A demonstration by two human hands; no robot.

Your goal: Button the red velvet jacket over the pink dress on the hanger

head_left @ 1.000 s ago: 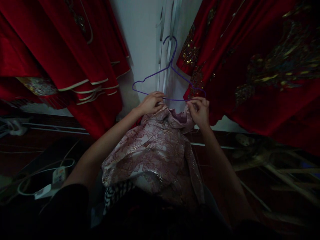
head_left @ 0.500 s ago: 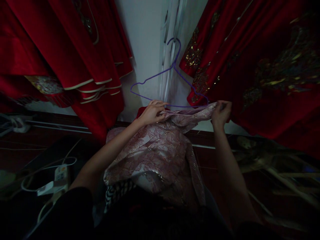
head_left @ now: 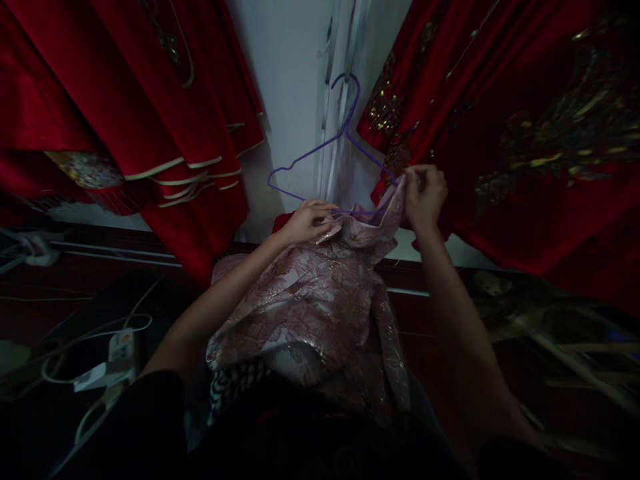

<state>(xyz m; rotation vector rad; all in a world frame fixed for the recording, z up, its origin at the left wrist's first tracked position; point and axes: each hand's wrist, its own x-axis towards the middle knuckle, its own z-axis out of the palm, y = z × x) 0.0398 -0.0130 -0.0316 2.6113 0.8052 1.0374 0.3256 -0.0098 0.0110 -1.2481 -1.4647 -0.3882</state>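
A pink brocade garment with metallic threads lies across my lap, its upper edge lifted toward a purple hanger. My left hand pinches the garment's edge near the hanger's bottom bar. Higher on the right, my right hand is closed on another part of that edge and holds it up around the hanger's right end, which the cloth covers. The hanger's hook points up, in front of a pale wall; the frames do not clearly show what the hook rests on.
Red garments hang at the left and, with gold embroidery, at the right. A white power strip with cables lies at lower left. A wooden frame stands at lower right on the dark floor.
My right hand has moved up and left, drawing the garment's edge over the hanger's right end. My left hand stays nearly in place. The hanger's lower part has swung slightly.
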